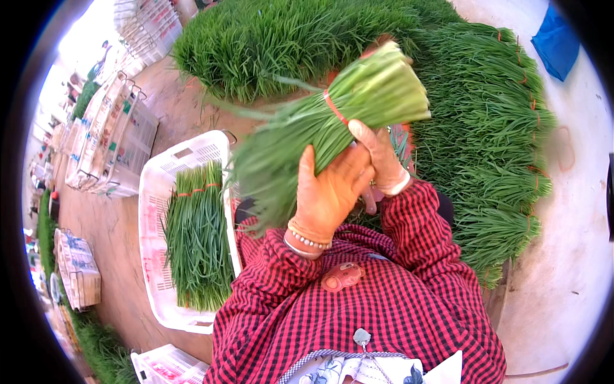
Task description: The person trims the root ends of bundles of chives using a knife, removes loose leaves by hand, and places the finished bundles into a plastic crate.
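Observation:
A thick bunch of garlic chives (377,89) is tilted in front of me, its pale cut ends up to the right. An orange-red band circles it, and its leaf tips blur at lower left. My right hand (384,160), in a thin pale glove, grips the bunch from below, thumb near the band. My left hand (336,185), gloved and wearing a beaded bracelet, lies against the leaves with palm showing and fingers stretched toward the right hand. Left of my body, a white plastic crate (149,211) holds banded chive bunches (199,243).
Massed chives (288,38) cover the floor ahead, and banded bunches (480,128) line the right side. Stacked white crates (118,137) stand at left, with another crate (169,365) at lower left. A blue bag or sheet (556,41) lies at far right on pale floor.

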`<state>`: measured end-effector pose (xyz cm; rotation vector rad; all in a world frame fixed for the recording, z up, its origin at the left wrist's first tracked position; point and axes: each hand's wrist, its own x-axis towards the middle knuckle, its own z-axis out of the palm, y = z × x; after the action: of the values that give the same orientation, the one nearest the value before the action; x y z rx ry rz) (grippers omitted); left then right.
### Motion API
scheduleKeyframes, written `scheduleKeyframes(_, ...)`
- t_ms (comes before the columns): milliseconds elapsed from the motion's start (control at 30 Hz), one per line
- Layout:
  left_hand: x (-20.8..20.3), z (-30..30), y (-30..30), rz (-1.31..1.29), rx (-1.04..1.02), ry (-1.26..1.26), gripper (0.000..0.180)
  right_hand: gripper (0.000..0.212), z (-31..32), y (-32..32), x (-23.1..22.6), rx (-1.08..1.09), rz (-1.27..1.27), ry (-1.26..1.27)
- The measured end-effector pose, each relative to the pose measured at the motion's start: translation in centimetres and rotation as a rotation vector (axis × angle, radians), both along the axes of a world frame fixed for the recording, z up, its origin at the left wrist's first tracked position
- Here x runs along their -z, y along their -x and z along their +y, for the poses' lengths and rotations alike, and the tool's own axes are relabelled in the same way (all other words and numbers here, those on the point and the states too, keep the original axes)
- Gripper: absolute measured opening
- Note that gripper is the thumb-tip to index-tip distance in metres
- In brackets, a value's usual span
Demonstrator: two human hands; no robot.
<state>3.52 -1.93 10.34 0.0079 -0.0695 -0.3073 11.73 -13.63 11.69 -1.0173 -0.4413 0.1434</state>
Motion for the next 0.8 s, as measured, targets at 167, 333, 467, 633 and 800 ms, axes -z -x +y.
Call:
scheduleKeyframes(167, -2.6, 3.7, 1.2, -0.460, 0.035, -0.515, 0.058, 0.049, -0.5, -0.8, -0.2, 0.064, 0.083, 0.023)
scheduleKeyframes(333, -8.2, 3.9, -0.4, -0.343, -0.761, -1.410, 0.068, 0.051, -0.8, 0.1, -1.7, 0.052, -0.025, 0.225)
scheduleKeyframes(467, -6.0, 3.6, -2.5, -0.492, -0.892, -1.738, 0.100, 0.060, 1.8, 0.8, -2.5, 0.069, -0.275, 0.509)
scheduleKeyframes(633, -6.2, 4.2, -3.6, -0.391, -0.800, -1.198, 0.084, 0.091, 3.0, 3.0, -5.1, 0.384, -0.855, 1.053)
scheduleKeyframes(800, -6.5, 7.0, -2.1, -0.241, -0.670, -0.808, 0.044, 0.112, 3.4, 3.3, -4.6, 0.291, -0.900, 0.913)
